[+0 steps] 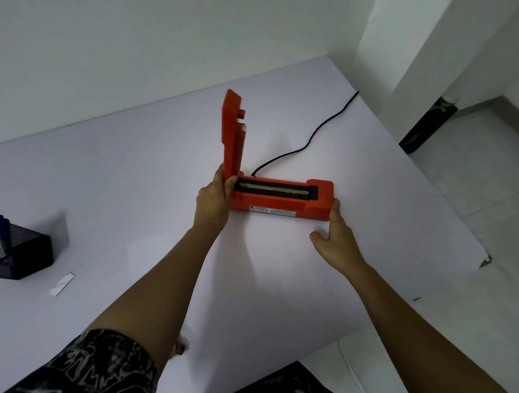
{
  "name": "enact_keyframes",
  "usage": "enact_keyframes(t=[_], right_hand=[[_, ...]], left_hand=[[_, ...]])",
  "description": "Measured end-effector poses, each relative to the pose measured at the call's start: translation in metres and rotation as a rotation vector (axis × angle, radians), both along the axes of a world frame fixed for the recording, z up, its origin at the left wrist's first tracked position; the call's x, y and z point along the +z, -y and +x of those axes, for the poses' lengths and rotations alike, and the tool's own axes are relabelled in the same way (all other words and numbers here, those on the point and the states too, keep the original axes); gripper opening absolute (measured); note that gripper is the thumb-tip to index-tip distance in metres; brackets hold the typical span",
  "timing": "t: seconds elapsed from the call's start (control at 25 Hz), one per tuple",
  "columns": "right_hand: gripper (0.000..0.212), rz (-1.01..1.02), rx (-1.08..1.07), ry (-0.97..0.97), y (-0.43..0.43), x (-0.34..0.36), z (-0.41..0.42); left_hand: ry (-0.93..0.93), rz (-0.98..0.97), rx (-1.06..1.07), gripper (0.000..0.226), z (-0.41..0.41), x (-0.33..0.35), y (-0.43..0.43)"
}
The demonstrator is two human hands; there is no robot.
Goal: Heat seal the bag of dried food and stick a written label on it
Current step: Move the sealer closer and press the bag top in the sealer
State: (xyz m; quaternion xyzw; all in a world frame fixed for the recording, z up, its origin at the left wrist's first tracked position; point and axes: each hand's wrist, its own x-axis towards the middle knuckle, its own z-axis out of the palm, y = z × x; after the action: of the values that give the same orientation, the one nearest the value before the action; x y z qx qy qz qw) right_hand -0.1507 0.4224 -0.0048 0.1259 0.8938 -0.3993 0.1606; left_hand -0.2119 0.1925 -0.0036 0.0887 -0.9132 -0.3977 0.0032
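**A:** Where's the sealer [270,200]?

**B:** On the worktop [131,179], long axis left-right between both hands. The right hand [335,237] lays straight fingers [336,210] against its right end. The left hand [214,195] grips the hinge end, under the upright lid [232,131].

**A:** The bag?

**B:** Not in view.

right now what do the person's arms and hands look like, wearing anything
The left hand and right hand are bare: no gloves, rings or watch show. The left arm has a short dark sleeve with a pale line pattern on its upper part. The right arm is bare as far as the frame shows.
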Motion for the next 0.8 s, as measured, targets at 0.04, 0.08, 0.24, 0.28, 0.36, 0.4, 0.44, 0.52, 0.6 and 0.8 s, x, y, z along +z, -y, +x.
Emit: enact_keyframes(t=[0.04, 0.08, 0.24, 0.28, 0.36, 0.4, 0.44, 0.52, 0.6, 0.8], right_hand=[[0.082, 0.007, 0.004, -0.002, 0.000, 0.000, 0.000], [0.082, 0.016, 0.016, -0.003, 0.000, 0.000, 0.001], [0.082, 0.003, -0.035, -0.024, 0.002, -0.005, 0.002], [0.081, -0.002, -0.127, -0.052, 0.005, -0.008, 0.006], [0.073, 0.010, -0.321, -0.154, 0.019, -0.016, 0.019], [0.065, 0.023, -0.358, -0.217, 0.030, -0.021, 0.030], [0.058, 0.014, -0.351, -0.258, 0.044, -0.027, 0.041], [0.049, -0.063, -0.262, -0.246, 0.077, -0.033, 0.060], [0.043, -0.141, -0.139, -0.195, 0.110, -0.038, 0.071], [0.036, -0.193, 0.151, -0.024, 0.184, -0.041, 0.074]], left_hand=[[0.005, 0.005, -0.001, 0.044, 0.000, 0.000, 0.000], [0.016, 0.014, -0.003, 0.045, 0.000, 0.000, 0.001], [0.075, 0.106, -0.048, 0.057, 0.003, 0.002, 0.006], [0.084, 0.133, -0.056, 0.062, 0.006, 0.003, 0.009], [0.077, 0.148, -0.051, 0.066, 0.020, 0.005, 0.016], [0.067, 0.141, -0.035, 0.065, 0.030, 0.006, 0.021], [0.061, 0.129, -0.013, 0.063, 0.040, 0.006, 0.029], [0.063, 0.086, 0.047, 0.060, 0.064, 0.000, 0.049], [0.083, 0.040, 0.122, 0.057, 0.090, -0.008, 0.074], [0.154, -0.056, 0.351, 0.049, 0.149, -0.026, 0.128]])
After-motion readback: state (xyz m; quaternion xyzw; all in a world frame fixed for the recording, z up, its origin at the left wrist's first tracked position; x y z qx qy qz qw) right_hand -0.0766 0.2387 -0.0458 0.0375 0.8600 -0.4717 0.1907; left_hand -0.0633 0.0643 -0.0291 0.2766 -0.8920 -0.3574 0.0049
